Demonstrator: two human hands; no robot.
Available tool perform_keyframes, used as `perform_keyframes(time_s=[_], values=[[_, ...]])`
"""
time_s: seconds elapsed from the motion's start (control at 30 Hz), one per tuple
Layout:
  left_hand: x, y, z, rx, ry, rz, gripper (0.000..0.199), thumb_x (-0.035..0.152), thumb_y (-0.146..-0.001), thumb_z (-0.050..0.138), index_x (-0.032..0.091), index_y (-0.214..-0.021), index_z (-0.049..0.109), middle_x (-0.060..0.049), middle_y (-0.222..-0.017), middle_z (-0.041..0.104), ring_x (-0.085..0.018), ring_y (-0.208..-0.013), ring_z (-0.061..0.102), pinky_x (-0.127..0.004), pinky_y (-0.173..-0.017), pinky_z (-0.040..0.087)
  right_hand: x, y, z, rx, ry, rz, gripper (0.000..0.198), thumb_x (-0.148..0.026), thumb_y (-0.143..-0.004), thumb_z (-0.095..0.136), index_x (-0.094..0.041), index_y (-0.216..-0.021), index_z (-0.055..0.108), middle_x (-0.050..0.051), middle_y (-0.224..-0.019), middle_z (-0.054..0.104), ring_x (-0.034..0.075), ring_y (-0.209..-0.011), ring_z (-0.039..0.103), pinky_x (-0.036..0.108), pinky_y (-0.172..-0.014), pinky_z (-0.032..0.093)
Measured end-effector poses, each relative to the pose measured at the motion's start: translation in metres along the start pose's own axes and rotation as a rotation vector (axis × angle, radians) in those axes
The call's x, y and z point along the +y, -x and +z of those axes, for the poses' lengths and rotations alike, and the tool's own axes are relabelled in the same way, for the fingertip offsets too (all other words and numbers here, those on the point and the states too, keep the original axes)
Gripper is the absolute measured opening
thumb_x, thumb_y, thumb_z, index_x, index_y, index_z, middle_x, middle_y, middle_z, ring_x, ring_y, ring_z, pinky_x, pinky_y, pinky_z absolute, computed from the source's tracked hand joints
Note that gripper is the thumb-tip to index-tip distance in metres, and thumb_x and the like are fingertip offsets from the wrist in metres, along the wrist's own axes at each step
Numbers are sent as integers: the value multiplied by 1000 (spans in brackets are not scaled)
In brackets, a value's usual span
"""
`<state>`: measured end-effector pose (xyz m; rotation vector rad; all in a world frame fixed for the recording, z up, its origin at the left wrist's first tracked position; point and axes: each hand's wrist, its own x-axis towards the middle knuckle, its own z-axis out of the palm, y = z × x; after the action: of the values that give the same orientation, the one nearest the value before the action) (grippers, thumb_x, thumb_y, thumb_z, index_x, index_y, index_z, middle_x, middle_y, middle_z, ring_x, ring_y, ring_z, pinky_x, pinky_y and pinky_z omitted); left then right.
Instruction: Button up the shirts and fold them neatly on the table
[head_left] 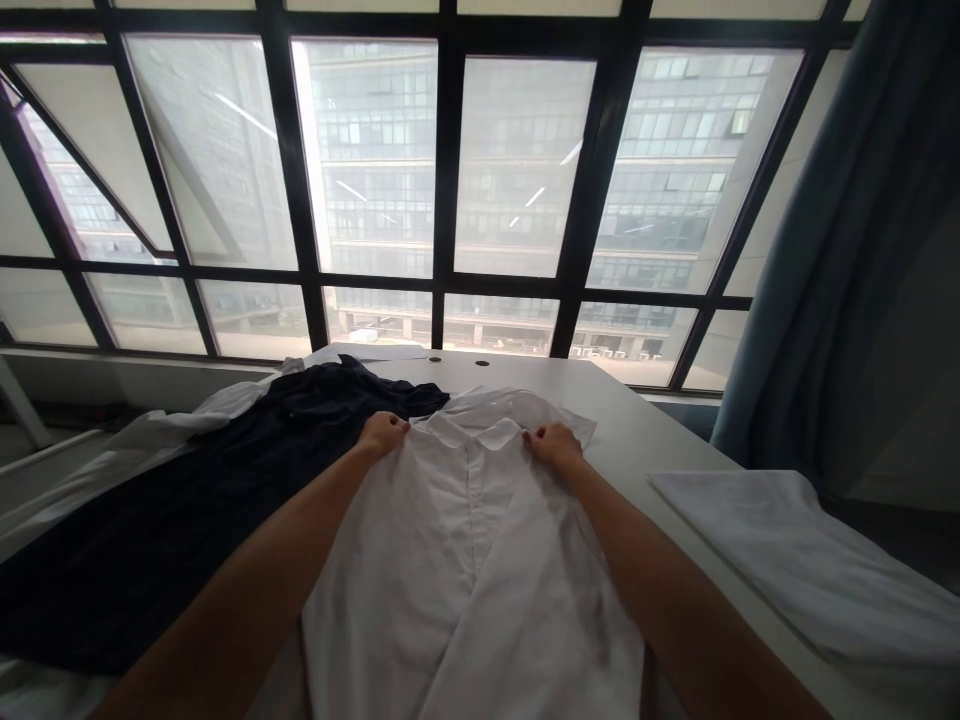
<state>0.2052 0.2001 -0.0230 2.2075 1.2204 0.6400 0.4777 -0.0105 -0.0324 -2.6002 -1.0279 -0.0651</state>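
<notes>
And there the lower part of the white collared shirt (442,550) ran out of sight at the bottom edge, its hem cut off! Its sleeves were hard to make out, and past the collar lay a bunch of white fabric (517,405); whether it belonged to the same shirt, I couldn't tell. The navy garment (225,490) covered part of the white cloth (172,425) beneath it, and both ran off to the left.

Now the grip: the left hand (385,432) pinched the shirt just beside one end of the collar, the right hand (555,442) pinched it beside the other, fingertips partly lost in shadow. The collar sat squarely between them, the button front coming down toward the person between both forearms. Over on the right of the white table (622,415), well apart from the grip, lay a flat white cloth piece (795,550), its far end cut off.
</notes>
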Motion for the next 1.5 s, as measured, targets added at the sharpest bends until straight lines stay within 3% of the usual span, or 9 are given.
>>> perform_keyframes(time_s=[0.2, 0.33, 0.43, 0.77, 0.87, 1.03, 1.3, 1.4, 1.5], values=[[-2, 3, -2, 72, -35, 79, 23, 32, -83, 59, 14, -90, 71, -8, -93, 72, -18, -85, 63, -23, -71, 42, -6, 2, 3, 193, 105, 76, 49, -50, -89, 48, -10, -109, 69, 23, -113, 65, 33, -113, 56, 43, -90, 43], [-3, 7, -13, -33, -154, 61, 33, 42, -85, 55, 14, -73, 69, -8, -75, 70, -20, -73, 62, -25, -62, 41, 9, 6, -10, 37, 13, 137, 57, -58, -90, 40, -13, -107, 70, 19, -110, 68, 30, -104, 62, 39, -82, 47], [-3, 12, -22, -100, -175, 81, 30, 39, -83, 56, 16, -69, 68, -6, -69, 68, -20, -69, 62, -24, -59, 41, 25, 8, -21, -100, -19, 105, 40, -50, -84, 53, -17, -96, 73, 12, -105, 71, 27, -100, 65, 33, -79, 48], [22, -1, -45, 309, -99, 301, 37, 44, -92, 46, 15, -93, 69, -9, -90, 72, -22, -83, 64, -26, -75, 42, 9, 4, -55, 251, -159, 70, 37, -40, -95, 38, -17, -113, 61, 14, -106, 68, 25, -97, 61, 31, -79, 44], [27, -16, -49, 335, -151, 241, 41, 44, -94, 41, 14, -104, 67, -13, -101, 71, -24, -94, 64, -28, -81, 43, -1, -1, -58, 325, -162, 44, 44, -40, -98, 28, -14, -121, 55, 15, -111, 65, 25, -101, 59, 32, -82, 43], [27, -6, -31, 113, -324, 3, 62, 44, -94, 41, 4, -141, 39, -24, -144, 42, -34, -131, 43, -38, -100, 37, -12, 18, -38, 214, -26, -51, 52, -41, -95, 39, -11, -137, 43, 19, -136, 50, 29, -119, 50, 36, -96, 39], [48, 131, 12, -442, -489, 388, 88, 73, -86, 27, 14, -151, 23, -16, -158, 15, -32, -145, 13, -51, -114, 15, -30, 124, -7, -236, 105, -404, 74, -62, -93, 26, -13, -147, 33, 15, -156, 27, 27, -143, 22, 41, -114, 16], [34, 166, 10, -449, -502, 536, 91, 78, -84, 21, 17, -152, 22, -13, -158, 14, -29, -146, 10, -50, -115, 10, -18, 149, -13, -279, 103, -497, 84, -71, -89, 21, -15, -151, 26, 10, -159, 18, 24, -146, 14, 40, -116, 12], [6, 168, -9, -375, -553, 528, 86, 72, -89, 14, 14, -151, 24, -12, -158, 14, -26, -146, 12, -45, -116, 9, 13, 149, -24, -277, 154, -342, 86, -72, -88, 17, -15, -153, 20, 10, -159, 15, 24, -146, 11, 43, -116, 9]])
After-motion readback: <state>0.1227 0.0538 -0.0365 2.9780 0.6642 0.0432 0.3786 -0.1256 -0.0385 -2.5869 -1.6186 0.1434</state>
